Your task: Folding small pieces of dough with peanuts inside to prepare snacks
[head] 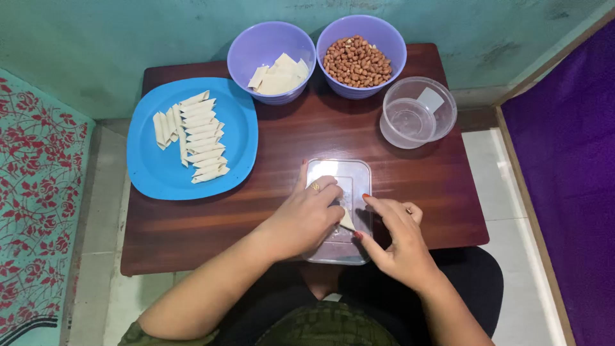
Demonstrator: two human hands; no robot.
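A clear rectangular plastic lid [349, 172] lies on the dark wooden table [307, 134] near its front edge. Over it, my left hand [304, 218] pinches a small pale dough wrapper [346, 222] between its fingers. My right hand [397, 240] touches the same wrapper from the right with its fingertips. On the left, a blue plate [154, 166] carries several rolled pale dough pieces [195, 136]. A purple bowl [256, 48] at the back holds flat wrapper squares [278, 77]. Beside it, a second purple bowl [391, 41] is full of peanuts [357, 62].
A clear round plastic container [418, 112] with a little water stands at the right back of the table. A teal wall runs behind. A red-patterned cloth [32, 192] lies at the left and a purple cloth [570, 160] at the right. Pale floor tiles surround the table.
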